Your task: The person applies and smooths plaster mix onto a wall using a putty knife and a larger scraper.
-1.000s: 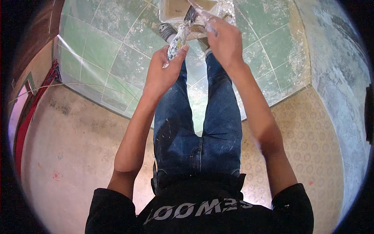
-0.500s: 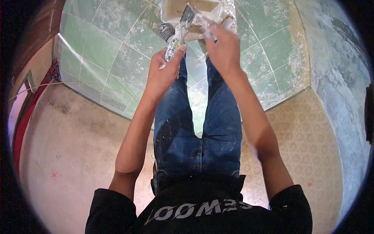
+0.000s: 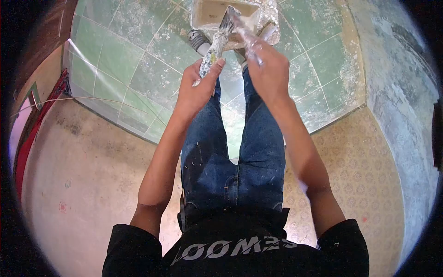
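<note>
Two hands, left [image 3: 196, 90] and right [image 3: 270, 69], grip two tools [image 3: 213, 48] [image 3: 244, 32] above one tray [image 3: 273, 18].

The tray [image 3: 208, 10] is cut off by the top edge. The brush [image 3: 213, 46] in the left hand [image 3: 196, 87] and the scraper [image 3: 241, 27] in the right hand [image 3: 270, 69] cross there, their tips too smeared to tell apart. One shoe [image 3: 198, 40] half shows, and the hands hide the other.

Green tile floor [image 3: 138, 60], patterned vinyl rt [image 3: 364, 161], bare concrete lt [image 3: 83, 175], red frame [image 3: 34, 134]
</note>
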The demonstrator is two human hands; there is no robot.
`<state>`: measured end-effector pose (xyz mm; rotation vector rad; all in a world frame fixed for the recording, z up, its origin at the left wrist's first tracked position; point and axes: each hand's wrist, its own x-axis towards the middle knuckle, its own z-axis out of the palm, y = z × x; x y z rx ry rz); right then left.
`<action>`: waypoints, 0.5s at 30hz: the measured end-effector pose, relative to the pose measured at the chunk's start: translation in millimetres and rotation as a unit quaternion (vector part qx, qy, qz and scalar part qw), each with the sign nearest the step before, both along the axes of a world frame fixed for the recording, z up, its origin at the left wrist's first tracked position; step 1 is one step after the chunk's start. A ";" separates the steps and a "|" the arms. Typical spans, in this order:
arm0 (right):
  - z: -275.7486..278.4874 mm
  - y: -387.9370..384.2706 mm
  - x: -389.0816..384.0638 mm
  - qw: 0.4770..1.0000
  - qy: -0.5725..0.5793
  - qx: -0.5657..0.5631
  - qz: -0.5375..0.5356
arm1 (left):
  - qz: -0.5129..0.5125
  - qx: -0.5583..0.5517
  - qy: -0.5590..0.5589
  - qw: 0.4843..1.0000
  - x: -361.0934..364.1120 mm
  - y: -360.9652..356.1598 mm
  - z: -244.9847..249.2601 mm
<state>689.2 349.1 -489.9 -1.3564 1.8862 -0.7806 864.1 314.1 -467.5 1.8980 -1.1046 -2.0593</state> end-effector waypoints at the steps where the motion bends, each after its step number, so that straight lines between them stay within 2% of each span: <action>1: -7.2 -3.2 -5.2 1.000 0.015 0.006 -0.010 | -0.001 0.000 -0.001 1.000 2.0 0.4 0.7; 3: -20.4 -12.5 -17.4 0.999 0.020 0.015 -0.025 | -0.041 0.004 0.006 0.999 6.8 2.2 2.8; 5: -33.6 -19.1 -29.5 0.997 0.059 0.006 -0.049 | -0.035 0.002 -0.001 0.999 9.6 4.6 5.1; 7: -42.7 -20.1 -36.7 0.996 0.047 0.031 -0.074 | -0.027 -0.001 -0.008 1.000 12.7 5.2 5.0; 9: -51.3 -18.0 -42.1 0.973 -0.150 -0.012 -0.176 | 0.006 -0.014 -0.029 0.999 16.3 3.4 3.5; 10: -61.9 -13.4 -45.8 0.952 -0.216 0.005 -0.216 | 0.007 -0.014 -0.027 1.000 18.0 1.6 2.7; 11: -59.8 -13.7 -46.1 0.953 -0.215 0.005 -0.215 | 0.010 -0.034 -0.017 0.999 20.0 -0.3 2.0; 13: -55.4 -12.5 -44.4 0.858 -0.376 0.038 -0.349 | 0.014 -0.054 -0.008 0.998 21.0 -1.7 2.8; 15: -56.4 -10.4 -44.5 0.839 -0.399 0.050 -0.366 | -0.026 -0.102 0.011 0.994 17.3 -1.8 6.0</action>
